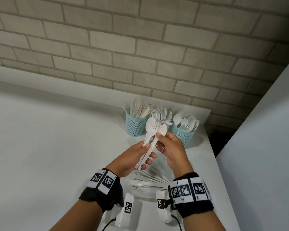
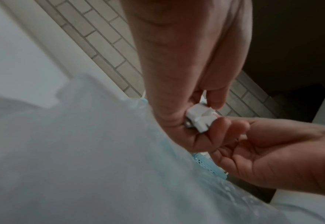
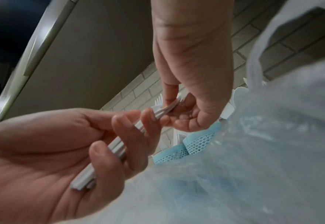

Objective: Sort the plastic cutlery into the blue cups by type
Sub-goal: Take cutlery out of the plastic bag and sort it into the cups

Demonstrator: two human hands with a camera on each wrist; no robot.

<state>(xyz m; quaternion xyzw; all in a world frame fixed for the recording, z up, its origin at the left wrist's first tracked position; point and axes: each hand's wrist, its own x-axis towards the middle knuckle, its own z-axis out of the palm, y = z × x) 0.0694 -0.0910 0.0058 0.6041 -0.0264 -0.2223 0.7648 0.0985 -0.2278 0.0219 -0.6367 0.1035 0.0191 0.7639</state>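
Observation:
My left hand (image 1: 148, 152) grips a small bundle of white plastic cutlery (image 1: 151, 130) by the handles: two spoons and a fork, heads pointing up and away. My right hand (image 1: 159, 140) pinches the neck of the right-hand spoon (image 1: 162, 130) between thumb and fingers. In the right wrist view the handles (image 3: 117, 145) lie across the left hand's curled fingers. Behind stand three blue mesh cups: knives (image 1: 134, 125) on the left, forks (image 1: 164, 114) in the middle and half hidden, spoons (image 1: 182, 134) on the right.
A clear plastic bag (image 1: 148, 180) with several more pieces of white cutlery lies on the white table (image 1: 57, 147) under my hands. The table's right edge (image 1: 213, 155) runs close to the spoon cup. A brick wall (image 1: 140, 47) stands behind the cups.

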